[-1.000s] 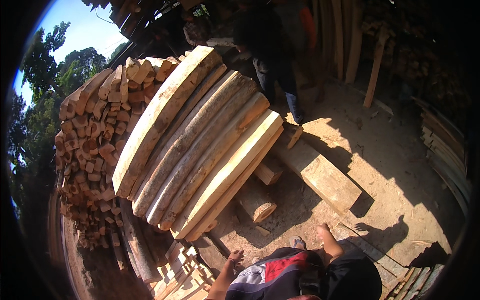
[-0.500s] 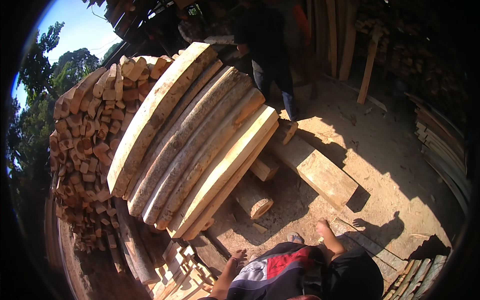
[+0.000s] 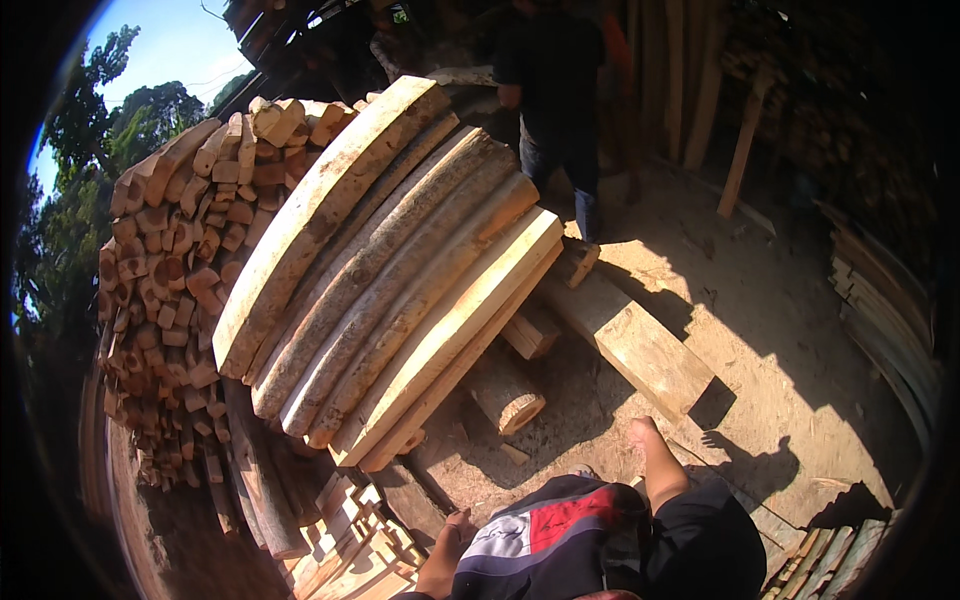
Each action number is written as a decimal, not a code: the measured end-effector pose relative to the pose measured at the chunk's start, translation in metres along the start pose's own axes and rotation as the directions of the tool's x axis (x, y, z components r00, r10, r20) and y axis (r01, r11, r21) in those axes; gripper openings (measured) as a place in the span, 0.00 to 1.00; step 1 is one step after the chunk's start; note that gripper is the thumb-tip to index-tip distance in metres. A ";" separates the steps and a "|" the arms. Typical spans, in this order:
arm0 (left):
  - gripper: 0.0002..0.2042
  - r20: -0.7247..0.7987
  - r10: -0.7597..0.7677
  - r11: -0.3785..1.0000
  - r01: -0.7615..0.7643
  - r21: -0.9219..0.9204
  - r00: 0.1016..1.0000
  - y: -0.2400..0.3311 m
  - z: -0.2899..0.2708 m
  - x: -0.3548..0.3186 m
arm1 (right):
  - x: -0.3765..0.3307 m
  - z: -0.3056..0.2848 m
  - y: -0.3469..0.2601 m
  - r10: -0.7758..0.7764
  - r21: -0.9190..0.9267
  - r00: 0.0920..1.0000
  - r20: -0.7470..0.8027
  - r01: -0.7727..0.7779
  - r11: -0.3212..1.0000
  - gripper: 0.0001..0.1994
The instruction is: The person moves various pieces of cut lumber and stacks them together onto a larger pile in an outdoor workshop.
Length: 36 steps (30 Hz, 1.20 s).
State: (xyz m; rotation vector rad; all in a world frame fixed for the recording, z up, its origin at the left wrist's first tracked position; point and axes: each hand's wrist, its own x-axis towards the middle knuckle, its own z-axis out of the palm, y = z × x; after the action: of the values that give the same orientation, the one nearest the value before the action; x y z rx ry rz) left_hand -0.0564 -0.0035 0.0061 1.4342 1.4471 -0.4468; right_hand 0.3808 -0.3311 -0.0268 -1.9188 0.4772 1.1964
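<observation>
Since neither hand appears to touch wood, hands: both low in front of the body, no grip visible.
Left hand: left hand [image 3: 458,525] nearest the pale offcuts [image 3: 365,550]; nothing seen in it; fingers dim and small, can't tell if curled or straight.
Right hand: right hand [image 3: 642,432] out ahead of the knee, near the end of the squared beam [image 3: 650,360]; nothing seen in it; can't tell if closed. Height gap to beam not readable.
Timber stack: timber stack [image 3: 400,265] ahead and to the left, long pieces side by side, ends toward the person. Bends partly lens.
Supports: squared beam and round log [image 3: 515,400] run under the stack's right edge; probably there to keep it off the ground.
Small block: small block [image 3: 583,265] at the squared beam's far part, beside the stack; maybe a stop, contact unclear.
Cut-wood pile: cut-wood pile [image 3: 170,290] beyond the stack at left, mostly end-on, likely for tight packing.
Co-worker: co-worker [image 3: 550,100] at the stack's far end, in shade; hands' work unreadable.
Leaning post: leaning post [image 3: 742,150] tilted at far right, presumably propped on the wood behind.
</observation>
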 end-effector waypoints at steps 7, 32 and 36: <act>0.25 -0.059 -0.121 0.990 0.125 0.072 0.991 -0.026 -0.007 0.000 | -0.005 -0.038 -0.100 -0.108 0.353 0.994 0.007 0.099 0.931 0.23; 0.15 -0.050 -0.270 0.907 0.237 -0.349 0.962 0.014 0.000 -0.040 | -0.067 -0.165 -0.349 -0.560 0.896 0.815 -0.147 0.350 0.273 0.30; 0.15 -0.064 -0.303 0.880 0.254 -0.401 0.951 0.015 -0.008 -0.047 | -0.108 -0.172 -0.388 -0.608 0.868 0.765 -0.212 0.434 0.243 0.36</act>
State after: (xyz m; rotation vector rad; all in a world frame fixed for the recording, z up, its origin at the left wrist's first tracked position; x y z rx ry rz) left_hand -0.0562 -0.0187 0.0535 0.9513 1.7425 -0.2278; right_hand 0.6857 -0.2437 0.2748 -0.8530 0.2233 0.4232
